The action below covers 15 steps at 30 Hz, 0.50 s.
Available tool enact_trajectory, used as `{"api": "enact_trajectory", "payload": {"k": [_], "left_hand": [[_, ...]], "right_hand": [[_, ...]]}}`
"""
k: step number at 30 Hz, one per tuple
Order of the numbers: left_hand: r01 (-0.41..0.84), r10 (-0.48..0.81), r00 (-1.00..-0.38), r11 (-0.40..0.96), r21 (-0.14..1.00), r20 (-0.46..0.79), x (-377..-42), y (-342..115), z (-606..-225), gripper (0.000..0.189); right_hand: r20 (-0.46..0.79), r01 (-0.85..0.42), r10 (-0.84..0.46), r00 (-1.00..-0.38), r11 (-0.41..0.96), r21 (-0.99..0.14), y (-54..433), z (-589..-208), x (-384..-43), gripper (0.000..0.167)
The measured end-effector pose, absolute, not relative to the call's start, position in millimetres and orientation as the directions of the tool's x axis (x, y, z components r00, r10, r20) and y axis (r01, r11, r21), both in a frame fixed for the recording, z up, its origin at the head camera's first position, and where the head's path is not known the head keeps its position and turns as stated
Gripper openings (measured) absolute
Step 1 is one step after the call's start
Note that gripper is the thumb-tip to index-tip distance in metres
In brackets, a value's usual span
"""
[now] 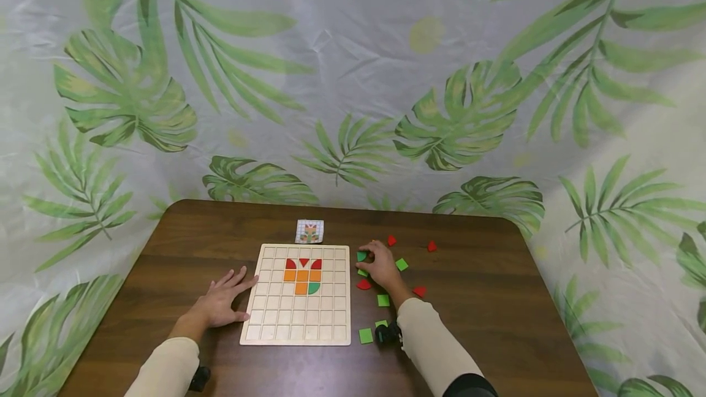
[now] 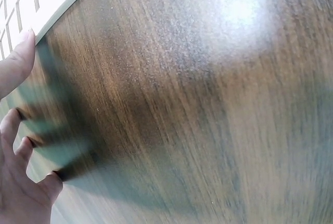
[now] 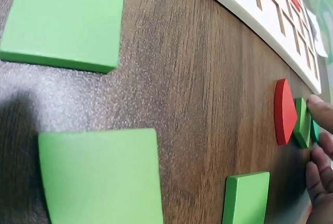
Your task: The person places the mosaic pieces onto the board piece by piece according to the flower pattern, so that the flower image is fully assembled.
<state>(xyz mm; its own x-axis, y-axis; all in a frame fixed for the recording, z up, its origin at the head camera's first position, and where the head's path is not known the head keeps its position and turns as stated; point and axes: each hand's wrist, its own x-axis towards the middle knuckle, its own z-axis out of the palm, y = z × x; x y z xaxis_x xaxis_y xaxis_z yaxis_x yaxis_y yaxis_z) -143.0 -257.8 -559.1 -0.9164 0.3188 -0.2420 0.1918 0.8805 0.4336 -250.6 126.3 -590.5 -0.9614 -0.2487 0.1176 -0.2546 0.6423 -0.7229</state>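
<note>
A pale wooden grid board (image 1: 270, 323) lies on the table, with red, orange and dark green pieces set in its upper middle. My left hand (image 1: 220, 302) rests at the board's left edge, fingers spread; in the left wrist view the thumb (image 2: 23, 57) touches the board's rim. Right of the board, my right hand (image 1: 380, 265) pinches a dark green rounded piece (image 1: 361, 256) between thumb and fingers. Close below it are a light green square (image 1: 362, 272) and a red rounded piece (image 1: 364, 285). Fingers partly hide the dark green piece (image 3: 314, 130) in the right wrist view.
A small printed pattern card (image 1: 310, 231) lies behind the board. Several light green squares (image 1: 383, 300) and red pieces (image 1: 432, 245) are scattered to the right on the brown wooden table (image 1: 485, 299). A leaf-patterned cloth (image 1: 353, 78) hangs behind the table.
</note>
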Motion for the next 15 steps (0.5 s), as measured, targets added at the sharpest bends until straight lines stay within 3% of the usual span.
{"api": "enact_trajectory", "payload": {"k": [7,15], "left_hand": [[0.197,0.319,-0.917,0.883,0.426,-0.238,-142.2,-257.9,-559.1,0.083],[0.201,0.323,-0.917,0.882,0.426,-0.234,-142.4,-257.9,-559.4,0.084]], "right_hand": [[0.084,-0.239,-0.250,-0.965,0.694,-0.680,122.0,-588.5,-251.8,0.035],[0.023,-0.128,-0.159,-0.987,0.687,-0.715,116.4,-585.0,-249.9,0.025]]}}
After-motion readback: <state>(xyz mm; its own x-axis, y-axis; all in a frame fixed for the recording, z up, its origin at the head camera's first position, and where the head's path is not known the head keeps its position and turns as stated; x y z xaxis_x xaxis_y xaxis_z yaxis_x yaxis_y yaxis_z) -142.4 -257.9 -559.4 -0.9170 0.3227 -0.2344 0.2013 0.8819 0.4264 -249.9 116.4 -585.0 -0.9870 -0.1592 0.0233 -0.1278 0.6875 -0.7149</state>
